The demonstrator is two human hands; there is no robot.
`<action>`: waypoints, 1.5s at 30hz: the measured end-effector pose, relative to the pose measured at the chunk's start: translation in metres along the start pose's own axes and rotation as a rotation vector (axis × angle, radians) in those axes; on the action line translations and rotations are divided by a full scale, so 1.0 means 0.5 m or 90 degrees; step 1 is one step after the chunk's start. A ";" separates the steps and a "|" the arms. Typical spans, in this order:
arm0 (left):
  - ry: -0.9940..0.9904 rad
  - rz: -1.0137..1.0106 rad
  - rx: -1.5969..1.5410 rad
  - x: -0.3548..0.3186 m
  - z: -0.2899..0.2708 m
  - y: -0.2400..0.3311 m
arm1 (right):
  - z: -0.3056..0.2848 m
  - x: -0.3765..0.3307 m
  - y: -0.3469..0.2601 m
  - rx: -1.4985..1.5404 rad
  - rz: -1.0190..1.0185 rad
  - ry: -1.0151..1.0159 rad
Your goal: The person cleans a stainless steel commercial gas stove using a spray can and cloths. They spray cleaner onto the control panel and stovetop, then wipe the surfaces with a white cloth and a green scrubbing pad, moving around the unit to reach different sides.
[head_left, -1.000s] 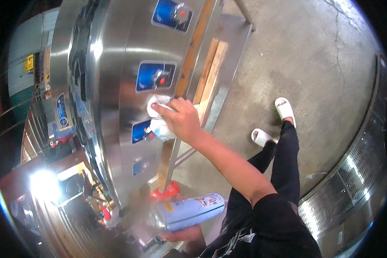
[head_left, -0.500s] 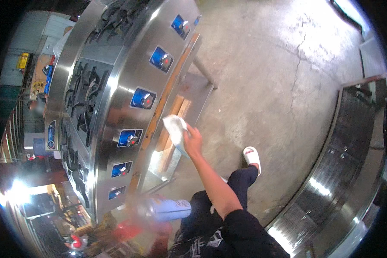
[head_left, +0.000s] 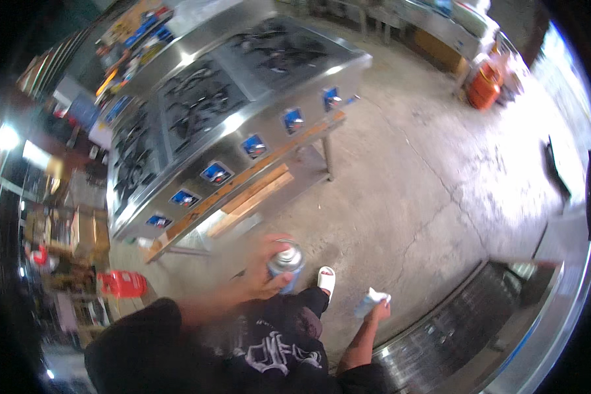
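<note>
My left hand (head_left: 261, 268) is closed around an aerosol spray can (head_left: 286, 261) with a silver top and blue side, held in front of my body. My left forearm is slightly smeared by motion. Farther right and lower, my right hand (head_left: 382, 311) grips a crumpled white cloth (head_left: 370, 302), out over the concrete floor. Ahead and to the left stands a stainless steel gas range (head_left: 269, 125) with several black burner grates and a row of knobs on blue plates. Neither hand touches it.
Wood planks (head_left: 253, 197) lie on the range's lower shelf. A stainless steel cabinet (head_left: 433, 341) lies close at lower right. A red gas cylinder (head_left: 126, 284) stands at left, an orange one (head_left: 484, 87) far right. Cardboard boxes (head_left: 88, 233) sit far left.
My right hand has drawn away from the range's front with the cloth, down and to the right. The view has swung, and the left hand's can now shows its top.
</note>
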State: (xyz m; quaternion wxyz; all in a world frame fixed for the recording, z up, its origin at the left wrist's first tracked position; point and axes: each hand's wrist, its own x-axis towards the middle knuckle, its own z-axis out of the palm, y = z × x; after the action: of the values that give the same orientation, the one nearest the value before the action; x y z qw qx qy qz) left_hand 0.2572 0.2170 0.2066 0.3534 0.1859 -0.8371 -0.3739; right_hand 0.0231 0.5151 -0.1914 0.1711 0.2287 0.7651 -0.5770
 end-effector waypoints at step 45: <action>0.837 -0.521 0.394 -1.149 -0.922 -0.024 | 1.016 -1.984 0.182 -0.443 -1.000 -0.708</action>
State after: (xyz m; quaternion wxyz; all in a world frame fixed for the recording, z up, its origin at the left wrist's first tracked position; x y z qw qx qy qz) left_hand 0.9860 0.3116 0.1544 0.5391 0.7445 -0.3916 -0.0410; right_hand 0.9022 -0.1036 0.1170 0.1322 -0.7000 0.6362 -0.2963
